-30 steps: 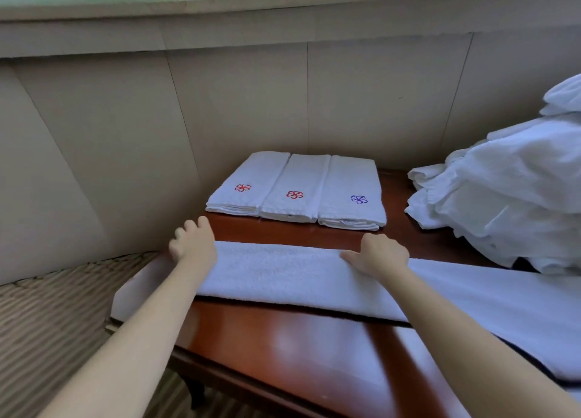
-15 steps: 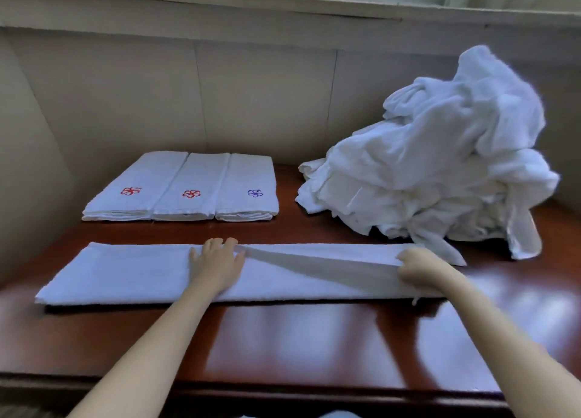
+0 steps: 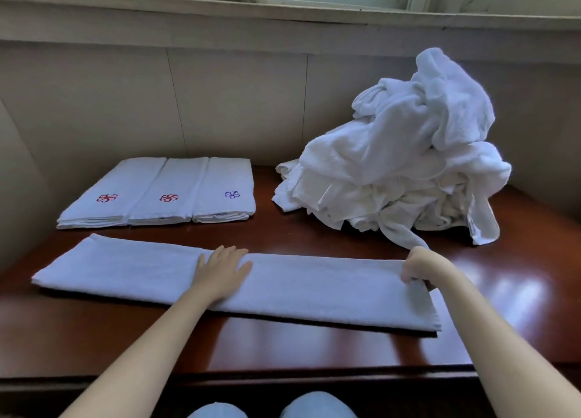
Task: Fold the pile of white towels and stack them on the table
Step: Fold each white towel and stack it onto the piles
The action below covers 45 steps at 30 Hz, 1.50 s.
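Head view: your left hand (image 3: 221, 270) presses flat, right hand (image 3: 418, 268) seemingly pinches the towel (image 3: 314, 288) end; lifting unevenly could skew the fold

- We found bare desk (image 3: 298, 348) along the near edge, open for passing.
- The towel pile (image 3: 402, 172) blocked the back right; folded towels (image 3: 157, 191) the back left.

White towels on a red-brown worktop

The long towel (image 3: 314, 288) and the heaped pile (image 3: 408, 172) are plain white. The three folded towels (image 3: 188, 178) are white too, each stitched with a small pinwheel-like motif. The left flower (image 3: 107, 198) and middle flower (image 3: 168, 198) are red, and the right flower (image 3: 232, 194) is blue-violet. The worktop (image 3: 314, 348) is glossy reddish brown with pale sheen patches. The wall panels (image 3: 235, 103) are beige.
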Each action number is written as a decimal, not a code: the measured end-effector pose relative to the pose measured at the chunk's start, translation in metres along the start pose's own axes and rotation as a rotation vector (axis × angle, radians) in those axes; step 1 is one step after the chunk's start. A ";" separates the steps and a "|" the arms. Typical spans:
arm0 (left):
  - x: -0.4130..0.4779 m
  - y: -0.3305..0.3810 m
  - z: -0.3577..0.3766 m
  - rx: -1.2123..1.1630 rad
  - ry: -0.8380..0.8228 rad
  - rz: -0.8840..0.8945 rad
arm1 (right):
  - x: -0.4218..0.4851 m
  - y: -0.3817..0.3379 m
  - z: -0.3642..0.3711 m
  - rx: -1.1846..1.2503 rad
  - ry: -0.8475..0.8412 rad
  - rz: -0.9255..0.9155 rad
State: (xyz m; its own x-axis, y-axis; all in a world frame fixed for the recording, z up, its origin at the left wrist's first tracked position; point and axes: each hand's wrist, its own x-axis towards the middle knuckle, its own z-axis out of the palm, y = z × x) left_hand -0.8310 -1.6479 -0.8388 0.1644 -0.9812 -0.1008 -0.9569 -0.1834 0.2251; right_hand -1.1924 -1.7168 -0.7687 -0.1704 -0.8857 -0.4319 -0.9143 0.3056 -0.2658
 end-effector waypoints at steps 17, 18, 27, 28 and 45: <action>-0.034 -0.004 -0.009 0.150 -0.072 0.207 | -0.014 0.009 0.008 -0.026 0.169 0.036; -0.036 -0.004 -0.009 0.163 -0.084 0.215 | -0.013 0.005 0.011 -0.057 0.187 0.027; -0.033 0.052 -0.005 0.118 -0.170 0.320 | -0.034 -0.053 0.086 -0.338 0.546 -0.338; -0.034 0.060 0.002 0.119 -0.162 0.326 | -0.039 -0.061 0.104 -0.269 0.473 -0.467; -0.039 -0.060 -0.021 0.101 -0.076 0.024 | -0.032 -0.073 0.113 -0.116 0.211 -0.579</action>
State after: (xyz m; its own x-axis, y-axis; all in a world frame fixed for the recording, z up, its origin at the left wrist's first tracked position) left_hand -0.7756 -1.5996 -0.8283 0.1266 -0.9772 -0.1704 -0.9802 -0.1496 0.1299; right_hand -1.0789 -1.6706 -0.8329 0.3063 -0.9498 -0.0639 -0.9121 -0.2736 -0.3053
